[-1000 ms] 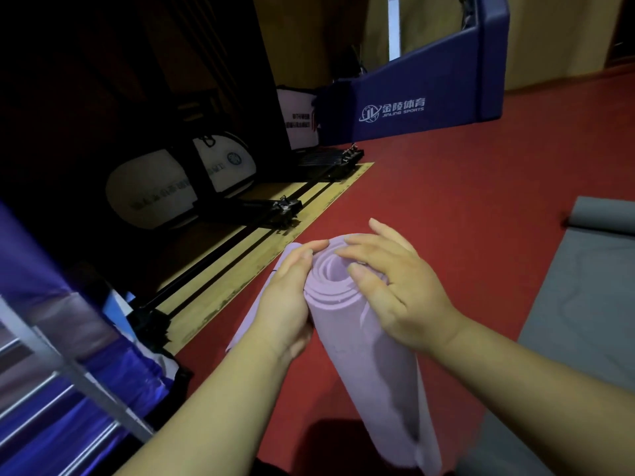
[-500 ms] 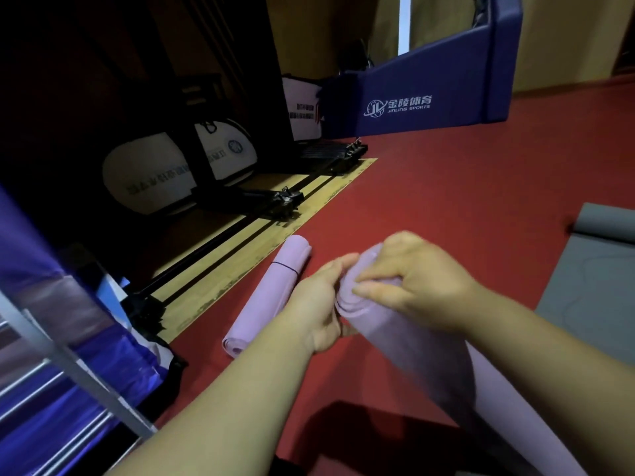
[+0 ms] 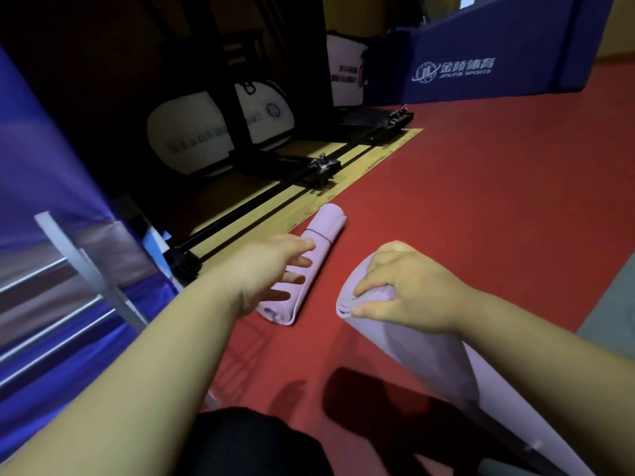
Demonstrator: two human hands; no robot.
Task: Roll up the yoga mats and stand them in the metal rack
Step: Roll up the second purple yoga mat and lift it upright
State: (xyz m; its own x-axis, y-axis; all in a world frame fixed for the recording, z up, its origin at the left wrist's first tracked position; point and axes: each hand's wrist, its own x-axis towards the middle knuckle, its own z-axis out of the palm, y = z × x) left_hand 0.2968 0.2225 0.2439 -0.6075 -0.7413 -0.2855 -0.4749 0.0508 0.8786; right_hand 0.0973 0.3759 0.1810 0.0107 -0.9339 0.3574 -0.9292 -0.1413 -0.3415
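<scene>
Rolled lilac mat [image 3: 324,223] is seen lying on the red floor [image 3: 481,201] by the metal rack [image 3: 79,259], left hand [image 3: 271,269] fingers spread loose over it, nothing held; the second mat [image 3: 412,341] is gripped at its end by the right hand [image 3: 409,290]

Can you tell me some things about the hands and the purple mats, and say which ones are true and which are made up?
1. The right hand grips the end of a purple mat. True.
2. The left hand is a tight fist. False: its fingers are spread out over the rolled mat.
3. The rolled mat lies on the red floor. True.
4. The rolled mat stands in the metal rack. False: it lies flat on the floor, and the rack is off to the left.
5. The big pad at the back is green. False: it is blue.
</scene>
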